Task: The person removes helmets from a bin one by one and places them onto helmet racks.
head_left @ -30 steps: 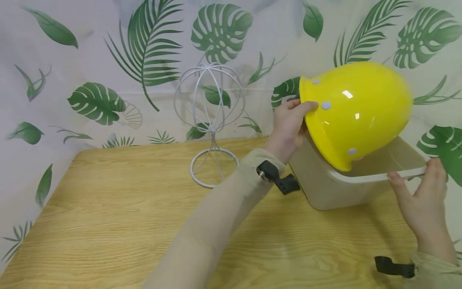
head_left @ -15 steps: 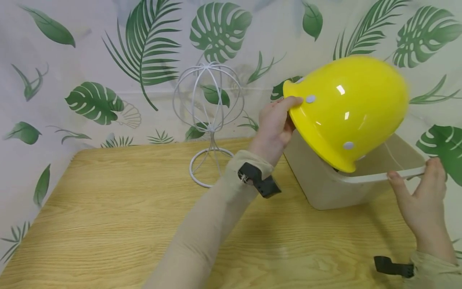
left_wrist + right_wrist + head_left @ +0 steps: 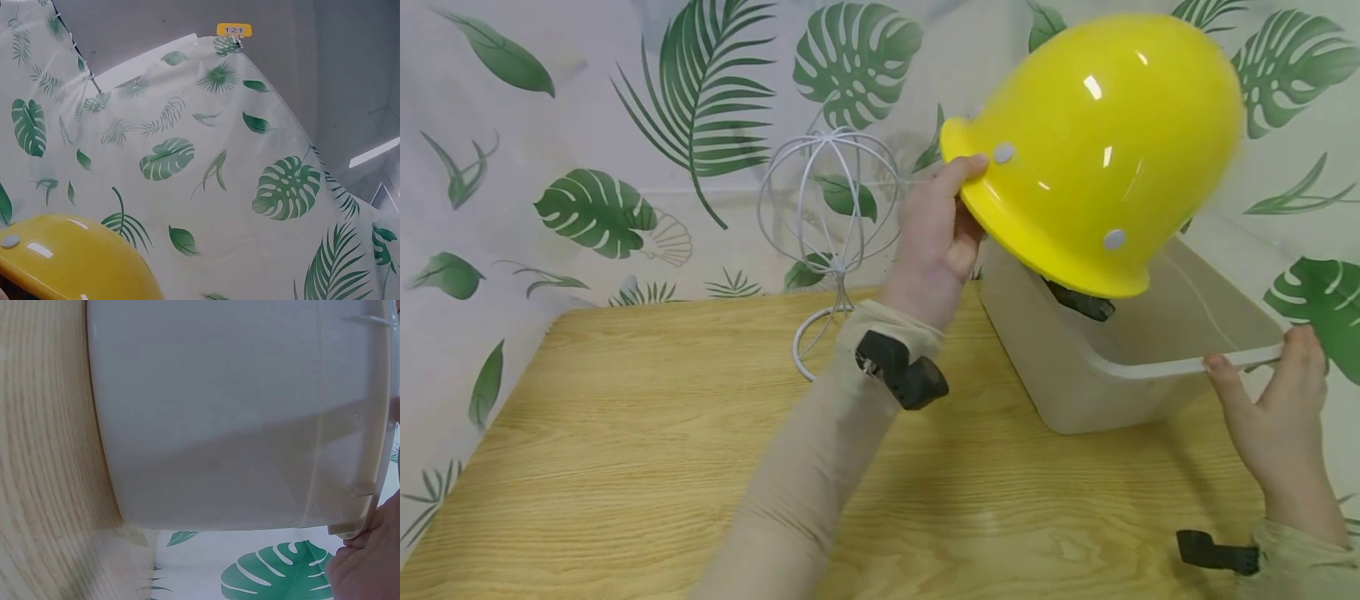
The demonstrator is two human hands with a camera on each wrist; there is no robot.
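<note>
My left hand (image 3: 928, 237) grips the brim of a yellow hard hat (image 3: 1105, 150), thumb on the outer face beside a grey rivet. The hat hangs tilted above the beige plastic bin (image 3: 1105, 404), its crown up and to the right. A black strap or band piece (image 3: 1082, 302) shows below the brim; the rest of the inside is hidden. In the left wrist view, part of the hard hat (image 3: 94, 259) fills the lower left corner. My right hand (image 3: 1281, 417) holds the bin's front right rim; in the right wrist view its fingers (image 3: 369, 562) meet the rim's corner.
A white wire hat stand (image 3: 840, 271) with a round cage top stands left of the bin, near the table's back edge. The wood-grain table (image 3: 662, 442) carries the bin and stand. A leaf-print curtain (image 3: 737, 242) hangs behind.
My left hand has lifted the hard hat up and to the left out of the bin, uncovering more of its inside. My right hand has stayed on the rim.
</note>
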